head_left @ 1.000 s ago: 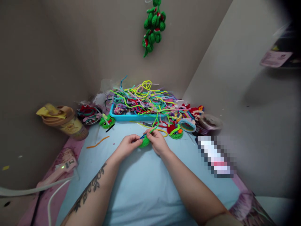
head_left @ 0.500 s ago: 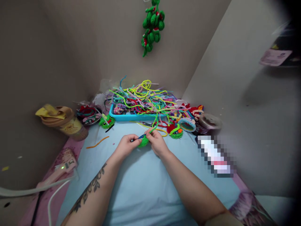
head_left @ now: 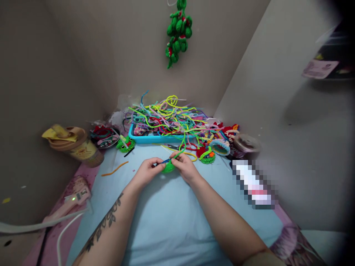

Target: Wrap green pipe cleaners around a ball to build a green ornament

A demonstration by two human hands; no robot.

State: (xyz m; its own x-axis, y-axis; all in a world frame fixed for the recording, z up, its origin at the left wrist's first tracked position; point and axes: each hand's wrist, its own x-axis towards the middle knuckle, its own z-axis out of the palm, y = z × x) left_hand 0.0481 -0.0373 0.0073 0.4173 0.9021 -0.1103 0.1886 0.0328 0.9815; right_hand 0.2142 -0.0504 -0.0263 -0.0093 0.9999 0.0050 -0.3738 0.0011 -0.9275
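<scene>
From the head camera, your left hand and right hand meet at mid-table, both pinched on a green pipe-cleaner coil, a blue stem caught between your fingertips. You look mid-wrap, so the next turn wants firm tension while the left hand steadies the coil. The blue tray of loose stems sits at the far edge.

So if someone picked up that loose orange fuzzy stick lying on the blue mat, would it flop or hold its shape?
The orange fuzzy stick probably holds its shape: it keeps a gentle wave on the blue mat, like the kinked strands in the turquoise tray. It looks thin, so likely very light. Its fuzzy surface should grip rather than slip.
</scene>
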